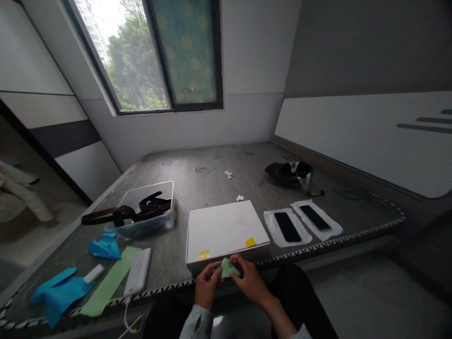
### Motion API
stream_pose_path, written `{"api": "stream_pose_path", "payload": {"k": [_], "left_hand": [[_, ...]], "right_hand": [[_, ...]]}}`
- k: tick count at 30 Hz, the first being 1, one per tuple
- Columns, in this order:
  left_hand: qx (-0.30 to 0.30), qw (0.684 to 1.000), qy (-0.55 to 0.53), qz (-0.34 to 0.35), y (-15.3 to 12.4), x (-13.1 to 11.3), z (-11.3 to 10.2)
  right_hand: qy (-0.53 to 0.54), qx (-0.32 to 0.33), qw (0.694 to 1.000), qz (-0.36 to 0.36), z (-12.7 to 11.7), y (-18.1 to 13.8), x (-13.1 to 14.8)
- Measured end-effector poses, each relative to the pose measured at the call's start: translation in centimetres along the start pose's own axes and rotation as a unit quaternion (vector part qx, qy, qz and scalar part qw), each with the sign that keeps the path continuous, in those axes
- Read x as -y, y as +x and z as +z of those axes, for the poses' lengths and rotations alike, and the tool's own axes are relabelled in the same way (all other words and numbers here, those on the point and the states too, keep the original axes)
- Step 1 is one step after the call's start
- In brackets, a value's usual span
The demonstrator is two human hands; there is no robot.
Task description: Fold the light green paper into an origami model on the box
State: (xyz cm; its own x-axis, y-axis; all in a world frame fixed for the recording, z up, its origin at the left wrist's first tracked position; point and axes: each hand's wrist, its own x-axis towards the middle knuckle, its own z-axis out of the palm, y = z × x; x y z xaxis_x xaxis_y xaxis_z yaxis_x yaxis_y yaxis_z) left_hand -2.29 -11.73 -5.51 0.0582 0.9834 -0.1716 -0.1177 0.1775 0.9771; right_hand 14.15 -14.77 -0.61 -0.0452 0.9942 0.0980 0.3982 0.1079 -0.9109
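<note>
In the head view, the green scrap (226,269) is judged light, soft and easily torn, best held gently by its edges. It is pinched in the fingertips of the left hand (206,284) and right hand (250,278), its middle showing between both grips, at the white box's (226,230) near edge.

Matt papery green piece (226,269), smooth matt box (224,230), smooth plastic bin (151,228)
</note>
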Motion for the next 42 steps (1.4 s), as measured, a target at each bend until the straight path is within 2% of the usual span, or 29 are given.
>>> {"api": "stream_pose_path", "payload": {"k": [3, 5, 10, 16, 19, 23, 26, 29, 36, 42], "left_hand": [[-0.019, 0.999, 0.028, -0.012, 0.0, -0.7, 0.0], [-0.027, 0.998, 0.044, -0.019, -0.1, -1.3, 0.0], [0.0, 0.999, 0.042, 0.008, -0.9, -2.6, 0.2], [0.018, 0.996, 0.058, 0.068, -1.4, -1.6, 0.5], [0.014, 0.996, 0.039, 0.08, -1.5, -0.9, 0.7], [-0.025, 0.996, 0.009, 0.08, -1.8, -0.9, 1.1], [-0.006, 0.996, 0.03, 0.078, -1.7, -1.0, 0.9], [0.022, 0.994, 0.065, 0.082, -1.3, -0.8, 0.5], [-0.007, 0.99, 0.097, 0.099, -1.5, -1.3, 0.9], [-0.006, 0.975, 0.173, 0.138, -2.1, -2.0, 1.1]], "right_hand": [[-0.025, 0.047, 0.998, -0.042, 0.0, -0.2, 0.1], [-0.034, 0.064, 0.996, -0.044, 0.1, -0.3, 0.0], [-0.039, 0.03, 0.998, -0.039, 0.4, -0.3, 0.1], [-0.069, 0.041, 0.994, -0.075, 0.2, -0.2, -0.1], [-0.11, 0.065, 0.988, -0.083, 0.1, -0.3, 0.0], [-0.149, 0.071, 0.981, -0.103, 0.2, -0.3, 0.5], [-0.179, 0.063, 0.975, -0.115, 0.4, -0.5, 0.8], [-0.216, 0.063, 0.968, -0.112, 0.7, -0.6, 1.1], [-0.307, 0.068, 0.945, -0.095, 1.2, -0.7, 1.1], [-0.285, 0.029, 0.956, -0.056, 1.4, -0.6, 0.2]]}}
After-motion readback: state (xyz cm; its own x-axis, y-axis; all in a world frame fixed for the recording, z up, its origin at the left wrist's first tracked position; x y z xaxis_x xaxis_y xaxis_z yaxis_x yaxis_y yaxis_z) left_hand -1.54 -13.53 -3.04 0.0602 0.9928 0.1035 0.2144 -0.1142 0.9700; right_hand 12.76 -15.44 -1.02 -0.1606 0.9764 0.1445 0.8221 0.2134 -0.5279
